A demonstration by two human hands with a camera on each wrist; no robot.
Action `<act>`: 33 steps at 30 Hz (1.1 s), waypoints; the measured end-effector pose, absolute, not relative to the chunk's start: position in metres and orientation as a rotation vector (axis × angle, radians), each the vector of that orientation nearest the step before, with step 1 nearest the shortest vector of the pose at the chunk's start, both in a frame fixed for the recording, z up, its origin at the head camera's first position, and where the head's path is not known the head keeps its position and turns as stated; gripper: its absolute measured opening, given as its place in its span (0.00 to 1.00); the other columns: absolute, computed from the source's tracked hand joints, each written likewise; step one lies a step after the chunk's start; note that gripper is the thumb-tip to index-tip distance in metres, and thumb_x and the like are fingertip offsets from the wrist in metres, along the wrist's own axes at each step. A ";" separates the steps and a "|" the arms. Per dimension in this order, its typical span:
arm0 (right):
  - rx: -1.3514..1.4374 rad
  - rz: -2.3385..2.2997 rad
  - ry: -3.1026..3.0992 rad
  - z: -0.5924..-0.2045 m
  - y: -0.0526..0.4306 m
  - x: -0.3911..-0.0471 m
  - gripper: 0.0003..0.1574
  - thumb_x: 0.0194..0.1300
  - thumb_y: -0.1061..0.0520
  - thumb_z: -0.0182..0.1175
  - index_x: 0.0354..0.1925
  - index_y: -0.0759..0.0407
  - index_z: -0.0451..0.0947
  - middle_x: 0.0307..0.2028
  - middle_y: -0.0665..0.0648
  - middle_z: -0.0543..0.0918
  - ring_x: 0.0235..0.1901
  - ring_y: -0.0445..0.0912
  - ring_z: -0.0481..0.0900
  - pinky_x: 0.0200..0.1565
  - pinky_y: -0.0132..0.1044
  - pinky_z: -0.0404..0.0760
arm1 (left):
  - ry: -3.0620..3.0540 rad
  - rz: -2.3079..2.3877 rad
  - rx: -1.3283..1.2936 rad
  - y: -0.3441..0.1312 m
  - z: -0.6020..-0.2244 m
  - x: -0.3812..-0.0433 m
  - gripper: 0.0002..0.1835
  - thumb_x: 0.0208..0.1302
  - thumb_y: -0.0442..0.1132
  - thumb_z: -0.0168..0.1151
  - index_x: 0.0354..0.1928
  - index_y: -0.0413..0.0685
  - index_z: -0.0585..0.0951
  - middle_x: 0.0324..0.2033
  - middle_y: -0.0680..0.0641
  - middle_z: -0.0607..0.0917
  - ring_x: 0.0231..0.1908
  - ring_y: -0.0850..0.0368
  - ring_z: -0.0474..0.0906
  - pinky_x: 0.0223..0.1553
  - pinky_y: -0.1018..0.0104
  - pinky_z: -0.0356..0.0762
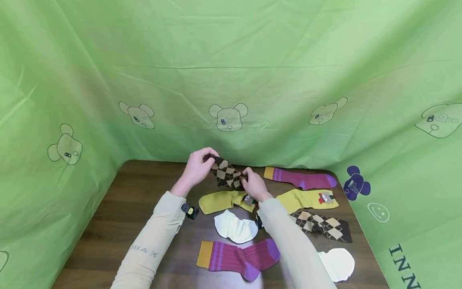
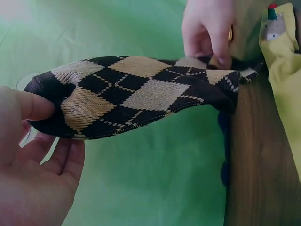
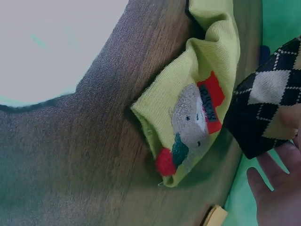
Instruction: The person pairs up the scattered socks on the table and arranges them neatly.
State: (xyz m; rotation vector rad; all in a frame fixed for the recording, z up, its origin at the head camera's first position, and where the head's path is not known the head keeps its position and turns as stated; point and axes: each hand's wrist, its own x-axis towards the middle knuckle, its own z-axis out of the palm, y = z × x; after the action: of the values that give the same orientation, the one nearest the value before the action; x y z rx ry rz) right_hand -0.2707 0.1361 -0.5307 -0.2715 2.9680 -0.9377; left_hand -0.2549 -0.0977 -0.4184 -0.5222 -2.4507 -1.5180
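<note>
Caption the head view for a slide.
Left hand and right hand hold an argyle sock at opposite ends, beyond a yellow sock on the table.

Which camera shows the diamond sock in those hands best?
The left wrist view: the diamond sock spans much of it, large and clear, though the left hand partly covers one end. The head view shows it small; the right wrist view shows just part, cut off by the edge.
</note>
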 end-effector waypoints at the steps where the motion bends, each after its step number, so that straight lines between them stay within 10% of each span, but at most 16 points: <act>1: -0.276 -0.943 2.968 -0.531 0.137 -0.271 0.15 0.67 0.56 0.54 0.51 0.55 0.68 0.38 0.58 0.79 0.26 0.49 0.73 0.32 0.43 0.72 | -2.448 -1.514 -0.511 -0.101 -0.418 -0.255 0.11 0.60 0.31 0.53 0.32 0.56 0.81 0.30 0.56 0.81 0.28 0.59 0.76 0.31 0.62 0.75; 20: -0.260 -1.082 2.901 -0.527 0.135 -0.273 0.12 0.65 0.48 0.58 0.44 0.51 0.78 0.35 0.48 0.81 0.24 0.42 0.74 0.29 0.38 0.73 | -2.415 -1.569 -0.214 -0.175 -0.430 -0.256 0.11 0.63 0.32 0.55 0.45 0.49 0.79 0.41 0.49 0.81 0.40 0.56 0.77 0.41 0.59 0.74; 33: -0.241 -1.492 2.761 -0.527 0.123 -0.271 0.08 0.64 0.59 0.60 0.43 0.56 0.78 0.42 0.54 0.83 0.42 0.46 0.79 0.41 0.41 0.77 | -2.487 -1.586 0.081 -0.215 -0.456 -0.256 0.14 0.67 0.36 0.55 0.52 0.40 0.71 0.44 0.38 0.79 0.46 0.45 0.76 0.43 0.57 0.71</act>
State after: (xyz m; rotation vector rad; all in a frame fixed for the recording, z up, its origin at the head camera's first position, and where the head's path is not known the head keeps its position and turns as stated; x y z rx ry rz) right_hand -0.2709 0.1235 -0.5272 -0.2414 2.7610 -1.4924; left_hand -0.2560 -0.2148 -0.4560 0.0809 -2.4871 -1.5863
